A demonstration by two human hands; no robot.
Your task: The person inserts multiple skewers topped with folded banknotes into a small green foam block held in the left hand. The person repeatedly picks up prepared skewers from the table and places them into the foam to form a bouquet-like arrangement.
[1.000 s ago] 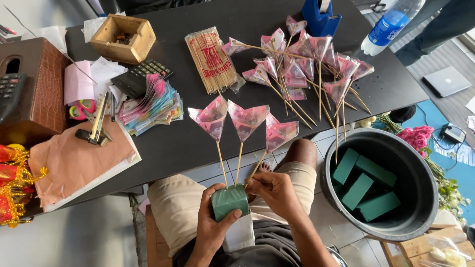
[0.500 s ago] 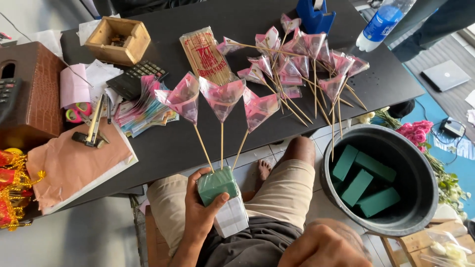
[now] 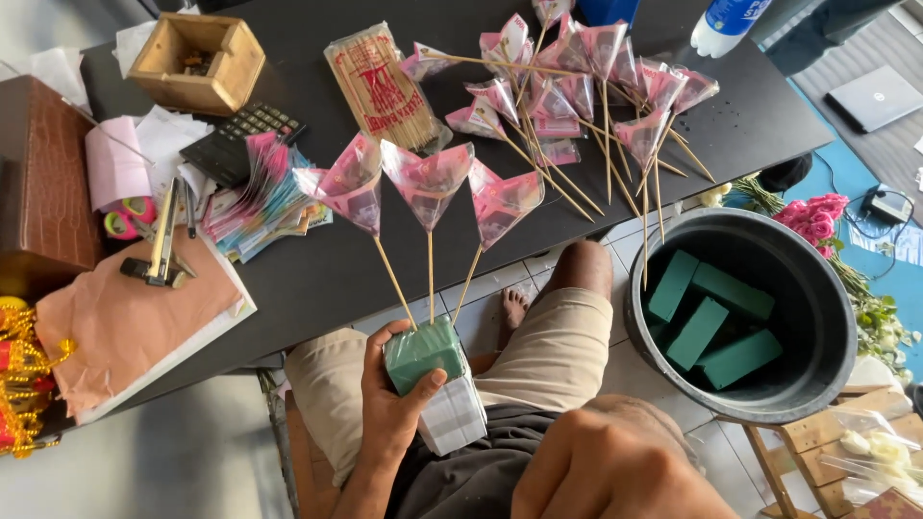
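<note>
Left hand [image 3: 389, 413] wrapped in a narrow grip around green foam block [image 3: 423, 353], held over the lap just near of the black bench [image 3: 317, 259] edge; three folded-banknote cones on sticks [image 3: 429, 197] standing in the block. Right hand [image 3: 615, 466] near, loosely curled, holding nothing visible. Open floor between knee and black tub [image 3: 827, 288] at right.

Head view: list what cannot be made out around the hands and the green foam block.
- Right hand: close to the lens, blurred, cut by the bottom edge; fingers and any contents hidden.
- Green foam block: near side covered by the left hand; skewer ends buried inside.
- White wrapper under the block: material unclear.
- Black tub: its wall hides the foam bricks' depth.
</note>
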